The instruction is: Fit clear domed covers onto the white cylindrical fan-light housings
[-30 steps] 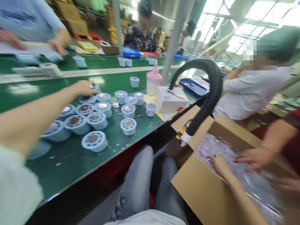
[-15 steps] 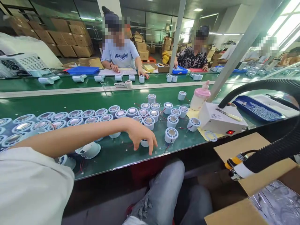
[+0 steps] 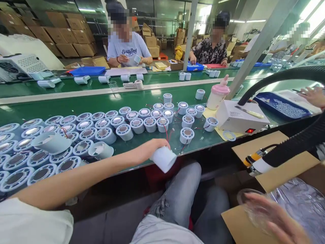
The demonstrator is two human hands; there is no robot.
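My left hand (image 3: pixel 157 145) grips a pale blue cylindrical housing (image 3: pixel 165 160), tilted on its side just off the front edge of the bench. Red wires (image 3: pixel 167 132) rise beside my fingers. At lower right my right hand (image 3: pixel 284 218), smeared by motion, is closed on a clear plastic cup-like piece (image 3: pixel 251 205) over an open cardboard box (image 3: pixel 243 223). More clear plastic pieces (image 3: pixel 299 196) fill that box. Many similar blue housings with slotted ring tops, such as one near my left hand (image 3: pixel 187 135), stand upright on the green bench (image 3: pixel 137 152).
A white box with a red lit switch (image 3: pixel 241 117) and black hose (image 3: pixel 284 166) stands at right. Near it are a pink-lidded bottle (image 3: pixel 217 96) and a blue tray (image 3: pixel 281 105) of small clear pieces. Another person's hand (image 3: pixel 315 96) is beside the tray. Two co-workers sit across.
My left hand has picked up a blue housing and brought it to the bench edge. My right hand has come into view with a clear plastic piece. Another person's hand now shows at far right.
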